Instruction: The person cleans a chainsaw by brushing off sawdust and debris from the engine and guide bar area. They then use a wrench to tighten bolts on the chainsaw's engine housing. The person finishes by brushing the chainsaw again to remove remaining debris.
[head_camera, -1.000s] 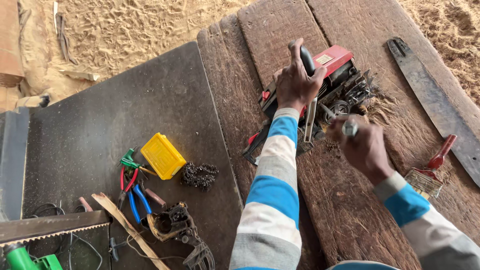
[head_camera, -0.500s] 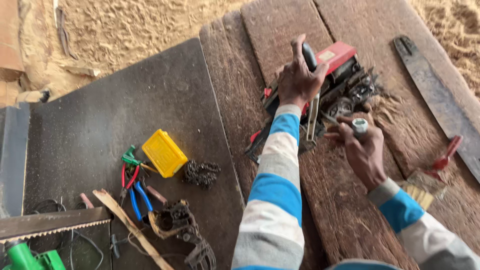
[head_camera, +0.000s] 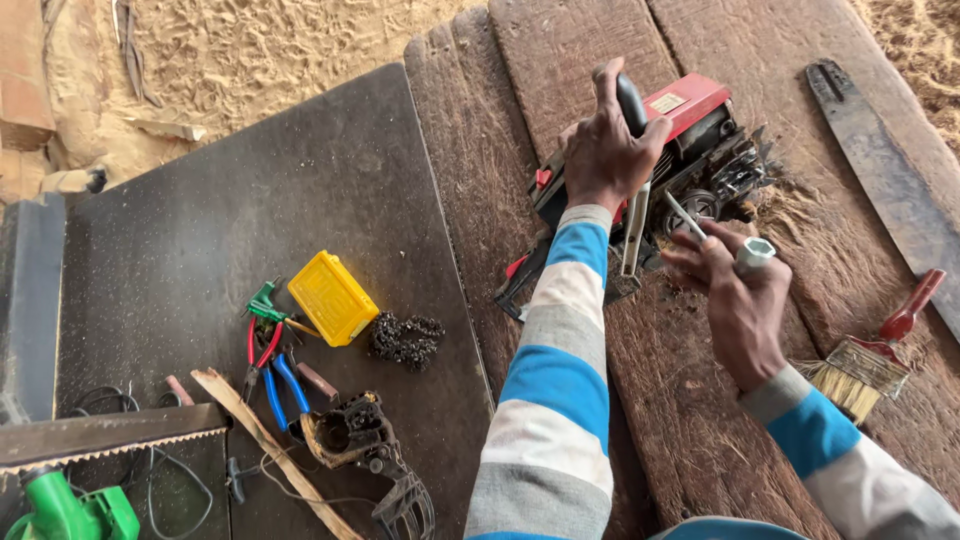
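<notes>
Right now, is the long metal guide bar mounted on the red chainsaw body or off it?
Off. The long metal guide bar lies alone on the wooden planks, apart from the red chainsaw body that the left hand grips.

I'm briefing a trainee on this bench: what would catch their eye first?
The red chainsaw body on the wooden planks, top centre, its black handle gripped by the left hand. Beside it the right hand holds a metal socket wrench. A yellow box sits left on the dark sheet.
</notes>
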